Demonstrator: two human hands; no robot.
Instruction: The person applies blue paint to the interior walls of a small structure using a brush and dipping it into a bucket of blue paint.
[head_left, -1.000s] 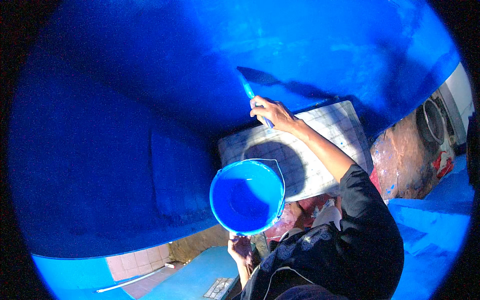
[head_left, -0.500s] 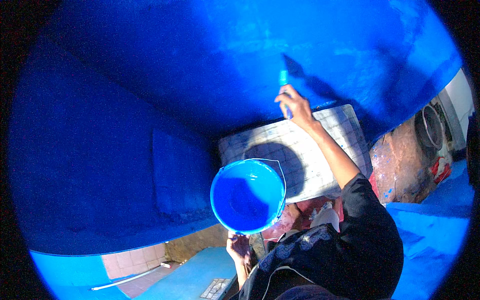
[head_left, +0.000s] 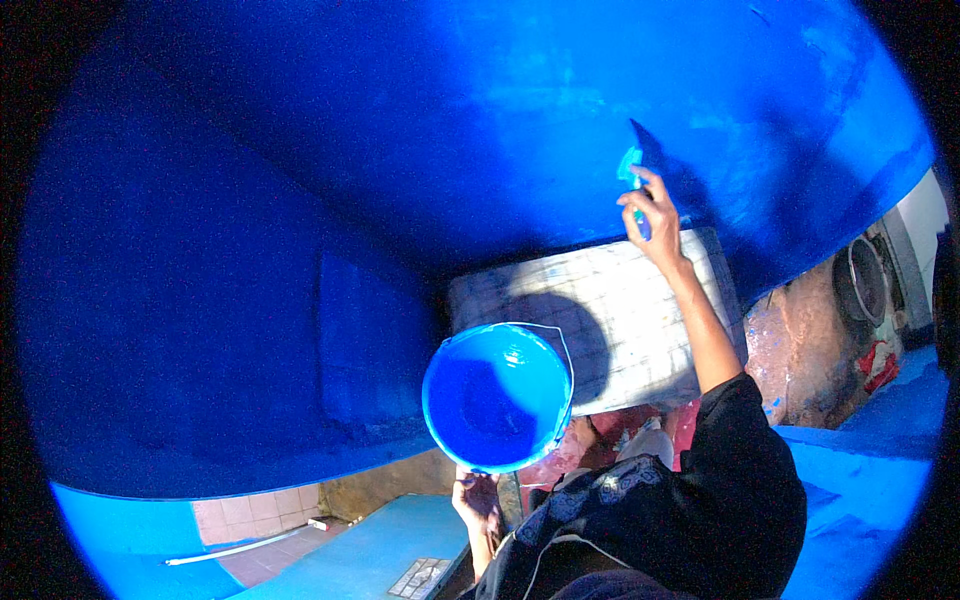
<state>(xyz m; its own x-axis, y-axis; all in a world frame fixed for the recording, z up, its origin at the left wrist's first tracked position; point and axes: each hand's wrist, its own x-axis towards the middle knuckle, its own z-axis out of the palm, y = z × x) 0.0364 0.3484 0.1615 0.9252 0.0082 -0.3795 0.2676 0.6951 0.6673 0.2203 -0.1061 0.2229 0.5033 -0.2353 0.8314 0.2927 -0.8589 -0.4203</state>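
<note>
My right hand (head_left: 655, 218) is closed around the handle of a paintbrush (head_left: 629, 164). Its bristles, coated in blue, point up at the blue wall (head_left: 560, 150), with the brush's shadow beside them; whether they touch the wall I cannot tell. Low in the middle, a bucket (head_left: 532, 375) with a thin wire handle holds blue paint. My left hand (head_left: 478, 502) grips the bucket at its near side from below, with its fingers partly hidden under it.
Beneath the wall lies a pale, paint-stained slab with a grid pattern (head_left: 640, 290). Another blue wall (head_left: 210, 320) rises at left. At lower left are a light-blue surface (head_left: 370, 550) and a white pipe (head_left: 235, 549). A dark round tub (head_left: 862, 280) stands at right.
My right hand has moved to the right along the wall with the paintbrush. The bucket and my left hand stay nearly in place, while the view has shifted slightly.
</note>
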